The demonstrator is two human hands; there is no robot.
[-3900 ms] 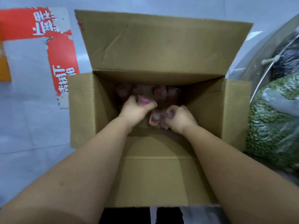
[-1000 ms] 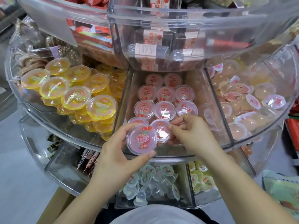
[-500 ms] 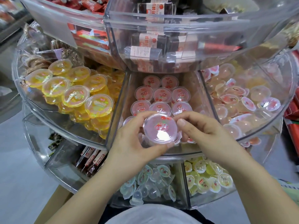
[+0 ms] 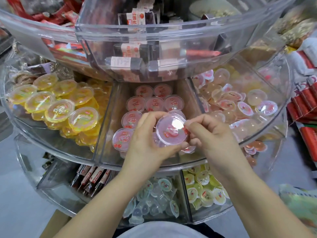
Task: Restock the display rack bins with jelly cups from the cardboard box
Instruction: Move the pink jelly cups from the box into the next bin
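Observation:
A pink jelly cup (image 4: 171, 130) with a clear lid is held over the front of the middle bin (image 4: 109, 117) of the clear display rack. My left hand (image 4: 147, 141) grips the cup from the left and below, with more pink cups partly hidden under it. My right hand (image 4: 211, 133) pinches the cup's right edge with curled fingers. Rows of pink cups (image 4: 154, 103) fill the back of that bin. A corner of the cardboard box (image 4: 51, 225) shows at the bottom left.
Yellow jelly cups (image 4: 58, 107) fill the left bin and pale cups (image 4: 240, 103) the right bin. An upper tier (image 4: 137, 54) of wrapped snacks overhangs the middle bin. Lower bins hold small clear (image 4: 154, 200) and green-yellow (image 4: 205, 191) cups. Red packs (image 4: 305, 107) stand at the right.
Both hands left the cardboard box and came to the rack's middle bin. Over the last second the held pink cup moved right and farther over the bin, and my right hand closed on its edge.

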